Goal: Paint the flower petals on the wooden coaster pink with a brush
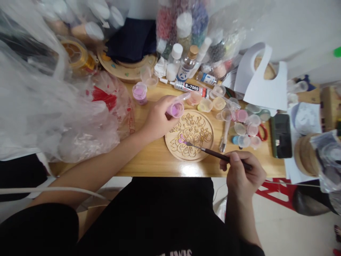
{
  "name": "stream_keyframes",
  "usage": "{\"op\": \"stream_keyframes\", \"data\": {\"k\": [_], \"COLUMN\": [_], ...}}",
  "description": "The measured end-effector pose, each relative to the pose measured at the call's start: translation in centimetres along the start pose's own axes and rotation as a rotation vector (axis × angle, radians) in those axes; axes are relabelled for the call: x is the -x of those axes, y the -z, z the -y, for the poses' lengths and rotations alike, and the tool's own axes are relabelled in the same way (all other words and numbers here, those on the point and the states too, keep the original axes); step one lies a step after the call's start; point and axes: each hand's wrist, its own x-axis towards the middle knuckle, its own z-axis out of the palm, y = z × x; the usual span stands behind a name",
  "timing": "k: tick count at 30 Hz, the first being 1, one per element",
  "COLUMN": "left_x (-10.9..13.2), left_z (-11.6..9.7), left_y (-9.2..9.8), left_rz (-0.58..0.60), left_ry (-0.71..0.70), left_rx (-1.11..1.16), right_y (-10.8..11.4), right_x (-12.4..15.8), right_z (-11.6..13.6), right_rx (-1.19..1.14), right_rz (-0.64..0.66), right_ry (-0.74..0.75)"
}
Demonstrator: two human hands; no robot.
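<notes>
My left hand (161,115) is closed around a small clear cup of purple paste or powder (176,110), its lid flipped up, at the upper left rim of a round wooden disc (170,147). Gold outlines of flowers (190,122) cover the disc, and a patch of purple (182,139) fills part of one petal. In my right hand (243,172) is a palette knife (218,155) with a dark handle. Its metal tip rests at or just above the disc beside the purple patch; contact I cannot tell. Another purple jar (140,93) stands to the left.
Several small lidded cups (241,115) crowd the table's right, near a phone (281,136) and a flat brush (226,133). Bottles (188,62) and a B-7000 glue tube (190,88) lie behind the disc. Plastic bags (87,106) bulge over the left side.
</notes>
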Motion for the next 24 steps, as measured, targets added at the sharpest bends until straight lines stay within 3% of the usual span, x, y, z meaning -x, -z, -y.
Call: {"op": "stream_keyframes", "data": {"k": [24], "left_x": [-0.2], "left_z": [-0.4], "left_y": [0.1], "left_rz": [-0.007], "left_ry": [0.000], "left_rx": [-0.041], "right_y": [-1.3], "right_x": [-0.7], "right_z": [-0.5], "right_rx": [-0.026], "right_rz": [0.015], "right_ry": [0.027]}}
